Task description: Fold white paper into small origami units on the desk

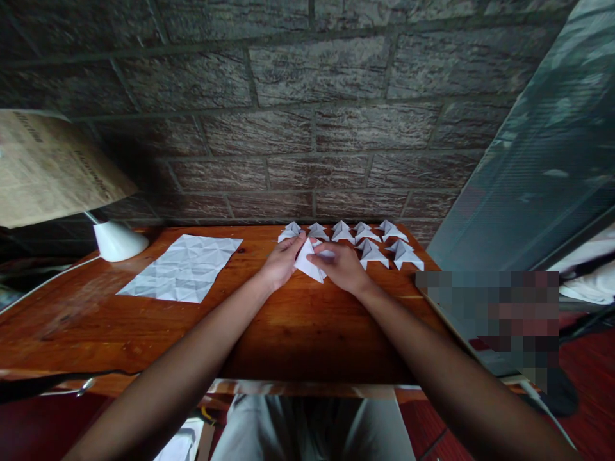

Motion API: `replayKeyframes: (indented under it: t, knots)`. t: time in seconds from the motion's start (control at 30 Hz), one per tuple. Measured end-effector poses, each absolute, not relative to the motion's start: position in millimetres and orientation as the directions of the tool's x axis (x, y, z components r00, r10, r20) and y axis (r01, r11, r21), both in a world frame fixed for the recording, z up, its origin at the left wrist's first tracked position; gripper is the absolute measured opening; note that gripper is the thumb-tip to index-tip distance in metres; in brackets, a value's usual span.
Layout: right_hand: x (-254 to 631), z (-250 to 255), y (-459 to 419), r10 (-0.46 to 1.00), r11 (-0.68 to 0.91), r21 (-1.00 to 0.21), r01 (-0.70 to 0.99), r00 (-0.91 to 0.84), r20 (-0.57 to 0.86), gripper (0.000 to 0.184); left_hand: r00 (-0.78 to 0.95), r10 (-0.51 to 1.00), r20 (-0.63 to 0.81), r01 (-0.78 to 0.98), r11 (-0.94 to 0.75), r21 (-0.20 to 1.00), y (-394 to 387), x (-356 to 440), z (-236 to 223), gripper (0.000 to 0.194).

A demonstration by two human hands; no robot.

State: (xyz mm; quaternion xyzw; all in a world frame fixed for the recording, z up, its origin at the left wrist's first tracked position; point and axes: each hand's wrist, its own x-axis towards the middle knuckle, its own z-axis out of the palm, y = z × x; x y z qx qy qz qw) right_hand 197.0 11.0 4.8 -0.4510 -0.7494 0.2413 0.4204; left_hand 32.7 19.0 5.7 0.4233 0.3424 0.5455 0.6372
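A piece of folded white paper (310,261) is held just above the table between my two hands. My left hand (282,261) grips its left edge near the top point. On the other side my right hand (340,264) pinches it, thumb in front and the other fingers partly hidden behind. Beyond my hands stand several folded paper pieces (341,231) in a row by the wall, with two more, one of them a pointed folded piece (406,254), at the right. A creased sheet of paper (187,267) lies flat to the left.
A lamp with a paper-like printed shade and a white base (118,241) stands at the table's far left, its cord trailing left. The wooden table (307,339) meets a brick wall (307,134) behind. A greenish panel (509,179) rises along the right side.
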Motion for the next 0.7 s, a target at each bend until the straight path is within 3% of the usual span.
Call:
replayKeyframes:
  t: [0.4,0.7]
  knots:
    - [201.5,3.6,19.9,0.899,0.420,-0.832,0.361,-0.293,0.327,0.030,0.315,0.949,0.024,-0.459,0.130,0.879,15.6,22.5,14.6,0.025]
    - [202.9,5.4,18.3,0.878,0.433,-0.856,0.281,-0.345,0.331,0.034,0.333,0.943,0.028,-0.432,0.126,0.893,15.1,23.3,13.4,0.030]
